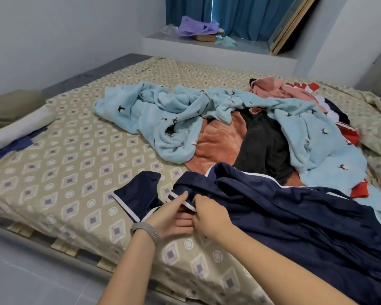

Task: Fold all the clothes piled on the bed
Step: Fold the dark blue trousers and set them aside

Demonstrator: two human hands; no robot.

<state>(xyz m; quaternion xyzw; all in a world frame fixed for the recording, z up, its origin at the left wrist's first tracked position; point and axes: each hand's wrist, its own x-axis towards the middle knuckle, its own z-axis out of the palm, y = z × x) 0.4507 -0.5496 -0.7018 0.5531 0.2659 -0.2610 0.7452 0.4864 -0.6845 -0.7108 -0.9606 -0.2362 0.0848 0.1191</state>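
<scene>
Head cam: both hands are on the navy garment (pixel 295 216) at the near edge of the bed (pixel 64 150), left hand (pixel 172 219) and right hand (pixel 209 214) each pinching its white-trimmed hem, with the light blue fleece (pixel 154 119) piled just behind

navy garment (pixel 295 216) white-trimmed, pale-blue bird-print robe (pixel 154 115), diamond-patterned beige sheet (pixel 64 150)
</scene>
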